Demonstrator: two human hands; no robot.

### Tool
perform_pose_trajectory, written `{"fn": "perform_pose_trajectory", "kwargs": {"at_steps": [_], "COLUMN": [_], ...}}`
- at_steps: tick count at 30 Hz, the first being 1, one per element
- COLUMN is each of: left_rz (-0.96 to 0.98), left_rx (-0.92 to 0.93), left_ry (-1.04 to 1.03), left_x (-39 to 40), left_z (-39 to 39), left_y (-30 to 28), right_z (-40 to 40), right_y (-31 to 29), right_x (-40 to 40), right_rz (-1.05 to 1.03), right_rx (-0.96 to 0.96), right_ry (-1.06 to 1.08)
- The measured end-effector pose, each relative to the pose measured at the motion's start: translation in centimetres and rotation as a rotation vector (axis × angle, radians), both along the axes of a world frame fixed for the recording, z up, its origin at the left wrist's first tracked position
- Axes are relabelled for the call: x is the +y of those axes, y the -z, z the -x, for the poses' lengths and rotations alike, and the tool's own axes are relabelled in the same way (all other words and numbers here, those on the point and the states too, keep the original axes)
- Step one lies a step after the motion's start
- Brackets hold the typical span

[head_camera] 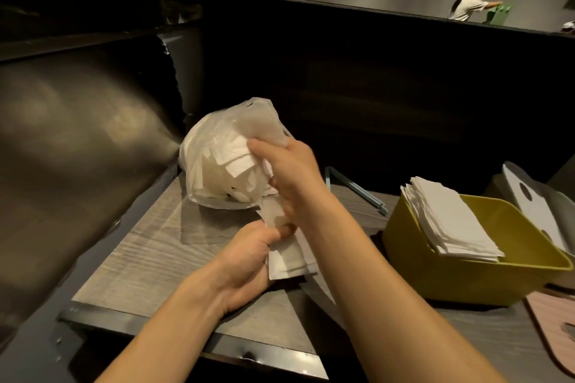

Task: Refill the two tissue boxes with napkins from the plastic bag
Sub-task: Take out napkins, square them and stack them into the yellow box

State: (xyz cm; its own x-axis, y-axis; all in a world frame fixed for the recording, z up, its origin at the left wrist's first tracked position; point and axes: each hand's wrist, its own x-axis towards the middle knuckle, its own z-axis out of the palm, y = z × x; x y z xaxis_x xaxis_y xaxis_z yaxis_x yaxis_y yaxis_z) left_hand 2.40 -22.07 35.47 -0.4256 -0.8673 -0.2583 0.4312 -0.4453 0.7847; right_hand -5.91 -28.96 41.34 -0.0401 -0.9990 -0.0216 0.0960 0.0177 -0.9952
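Only the head view here, so that's all there is to go on. The plastic bag sits on the wood-grain bench, puffed up and full of white napkins you can see through the film. The person's right hand is up at the bag's mouth, thumb and fingers curled around the plastic and the top napkins, while the left hand grips a folded wad of napkins just below it, fingers wrapped tight. Off to the right there's a yellow tissue box with a stack already lying in it, a bit tilted against the far wall, and its white lid seems to lean behind it. The second box can't be picked out for sure. Looks like they're mid-pull on the next batch. To do this bit well, I'd keep the bag pinned at the mouth so it doesn't drag along the bench, draw the wad out flat rather than bunched, and square the edges before dropping it in, otherwise the stack goes crooked and the lid probably won't seat.
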Motion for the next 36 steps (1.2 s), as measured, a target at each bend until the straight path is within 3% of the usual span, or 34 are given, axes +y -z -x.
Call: {"fn": "perform_pose_trajectory", "kwargs": {"at_steps": [3,8,13,23,28,31,34,36], "left_rz": [0.004,-0.050,-0.043,0.003,0.072,0.107,0.143,0.143], "left_rx": [0.008,0.113,0.047,0.192,-0.014,-0.053,-0.057,-0.020], "left_ry": [-0.001,-0.010,0.053,0.169,0.201,0.208,0.204,0.214], "left_x": [0.0,0.0,-0.2,0.0,0.0,0.0,0.1,0.2], "left_z": [0.2,-0.2,-0.4,-0.4,-0.5,-0.5,-0.4,-0.6], "left_y": [-0.2,-0.3,-0.4,-0.6,0.0,0.1,-0.2,-0.5], "right_z": [2.1,6.8,8.9,8.3,8.2,8.6,9.2,9.1], "right_y": [-0.4,-0.8,2.4,4.2,3.8,3.7,3.5,3.7], "right_x": [1.7,5.7,7.5,6.5,6.2,6.3,6.4,6.7], "right_rz": [0.065,0.035,0.044,0.132,0.205,0.269,0.212,0.180], "right_rx": [-0.020,-0.300,-0.046,0.017,0.079,0.022,-0.210,-0.209], "right_ry": [-0.018,-0.237,-0.072,0.126,0.115,0.140,0.123,0.120]}}
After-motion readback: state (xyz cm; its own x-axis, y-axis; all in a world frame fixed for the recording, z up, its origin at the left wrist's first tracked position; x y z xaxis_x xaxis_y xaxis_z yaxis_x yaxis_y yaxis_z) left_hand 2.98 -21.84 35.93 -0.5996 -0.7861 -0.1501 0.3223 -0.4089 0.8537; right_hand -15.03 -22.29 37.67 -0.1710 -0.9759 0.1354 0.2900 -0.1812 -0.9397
